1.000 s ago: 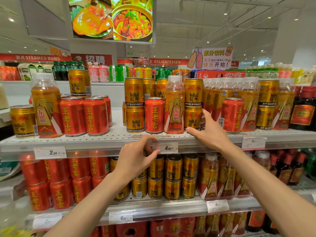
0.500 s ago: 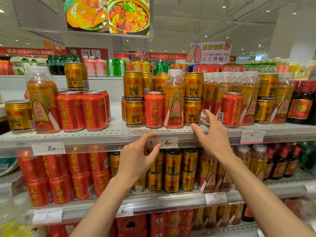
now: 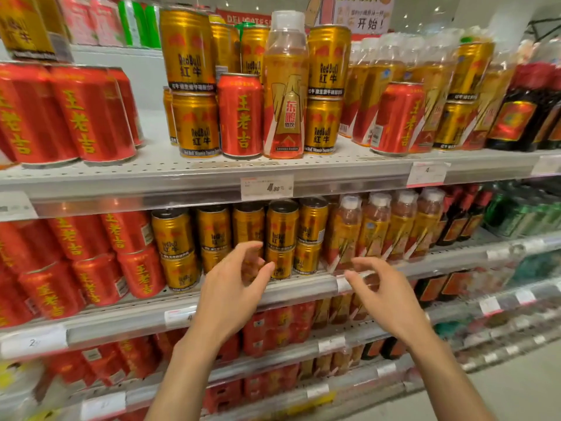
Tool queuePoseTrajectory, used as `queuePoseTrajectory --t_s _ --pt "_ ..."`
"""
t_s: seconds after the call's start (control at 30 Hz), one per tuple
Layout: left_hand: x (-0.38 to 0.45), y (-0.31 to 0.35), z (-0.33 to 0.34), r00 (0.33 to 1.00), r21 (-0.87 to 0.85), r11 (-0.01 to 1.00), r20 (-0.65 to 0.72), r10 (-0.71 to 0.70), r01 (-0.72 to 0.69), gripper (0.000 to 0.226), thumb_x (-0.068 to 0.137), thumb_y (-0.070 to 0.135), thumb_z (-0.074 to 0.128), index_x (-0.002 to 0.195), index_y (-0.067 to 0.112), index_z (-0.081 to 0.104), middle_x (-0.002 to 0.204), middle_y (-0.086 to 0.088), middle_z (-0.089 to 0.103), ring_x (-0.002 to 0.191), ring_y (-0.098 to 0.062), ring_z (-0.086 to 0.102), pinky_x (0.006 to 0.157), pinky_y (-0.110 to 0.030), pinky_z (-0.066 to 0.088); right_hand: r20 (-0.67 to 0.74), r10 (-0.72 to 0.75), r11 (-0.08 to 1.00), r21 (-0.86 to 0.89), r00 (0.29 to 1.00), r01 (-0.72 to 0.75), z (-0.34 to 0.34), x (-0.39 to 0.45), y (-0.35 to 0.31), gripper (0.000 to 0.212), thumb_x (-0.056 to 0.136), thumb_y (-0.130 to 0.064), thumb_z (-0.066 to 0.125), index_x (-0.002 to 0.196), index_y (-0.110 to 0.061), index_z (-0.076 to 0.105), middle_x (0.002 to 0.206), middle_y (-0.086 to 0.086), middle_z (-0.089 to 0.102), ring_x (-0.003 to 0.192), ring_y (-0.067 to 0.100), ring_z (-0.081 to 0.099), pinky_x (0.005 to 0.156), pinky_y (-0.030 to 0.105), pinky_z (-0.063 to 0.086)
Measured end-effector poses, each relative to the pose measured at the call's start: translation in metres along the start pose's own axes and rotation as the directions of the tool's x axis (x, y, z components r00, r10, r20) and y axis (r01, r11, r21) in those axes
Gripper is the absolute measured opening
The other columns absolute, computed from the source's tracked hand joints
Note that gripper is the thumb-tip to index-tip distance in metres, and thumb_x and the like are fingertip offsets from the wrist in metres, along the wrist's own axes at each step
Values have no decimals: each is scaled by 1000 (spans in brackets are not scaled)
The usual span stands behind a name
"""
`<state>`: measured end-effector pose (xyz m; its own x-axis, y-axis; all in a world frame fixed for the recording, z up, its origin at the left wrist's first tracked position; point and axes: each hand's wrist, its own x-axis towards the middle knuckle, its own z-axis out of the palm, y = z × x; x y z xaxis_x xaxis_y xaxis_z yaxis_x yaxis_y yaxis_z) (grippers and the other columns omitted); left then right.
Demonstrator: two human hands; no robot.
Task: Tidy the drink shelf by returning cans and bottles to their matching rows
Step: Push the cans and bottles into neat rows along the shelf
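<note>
On the top white perforated metal shelf (image 3: 151, 174), a red tea can with yellow characters (image 3: 240, 115) and a clear bottle of amber drink with white cap (image 3: 285, 86) stand inside the gold energy-drink cans (image 3: 195, 124), so I judge them misplaced. My left hand (image 3: 233, 294) and right hand (image 3: 385, 294) hang open and empty before the lower shelf. The shelf front has free room to pull them out.

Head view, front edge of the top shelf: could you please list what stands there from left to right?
Red cans → stacked gold cans → lone red can → orange bottle → stacked gold cans → second red can → dark bottles.
</note>
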<state>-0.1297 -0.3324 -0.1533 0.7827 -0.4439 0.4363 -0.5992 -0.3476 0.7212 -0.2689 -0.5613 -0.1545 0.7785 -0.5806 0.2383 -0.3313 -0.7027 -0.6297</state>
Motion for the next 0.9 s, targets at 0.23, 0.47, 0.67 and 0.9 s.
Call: queuePoseTrajectory --t_s 0.23,0.47,0.67,0.9 --pt "2 6 46 983 114 993 175 -58 38 23 97 44 63 118 35 63 95 25 66 87 6 63 73 -17 50 45 121 991 -61 992 -118 -9 5 61 33 96 -51 59 120 -30 68 95 -16 69 86 1 63 79 31 56" --pt "26 51 111 988 182 982 134 -81 55 17 96 42 65 111 34 67 95 24 68 90 2 65 79 -26 54 95 95 994 -69 991 -88 -51 43 123 25 97 -49 56 113 -33 68 89 -18 67 79 -2 61 65 20 48" --pt "42 112 176 990 208 975 91 -104 83 21 96 45 64 114 34 66 97 24 68 89 6 62 73 -3 39 146 -26 998 -56 989 34 -104 88 173 20 99 -50 53 109 -37 65 97 -22 67 83 -6 59 59 12 41" --pt "51 166 209 999 208 977 7 -41 39 24 97 39 63 120 31 65 95 20 69 87 0 66 77 -24 54 74 -169 983 90 983 162 -146 118 193 17 99 -38 58 111 -32 68 106 -19 67 90 -3 62 80 25 55"
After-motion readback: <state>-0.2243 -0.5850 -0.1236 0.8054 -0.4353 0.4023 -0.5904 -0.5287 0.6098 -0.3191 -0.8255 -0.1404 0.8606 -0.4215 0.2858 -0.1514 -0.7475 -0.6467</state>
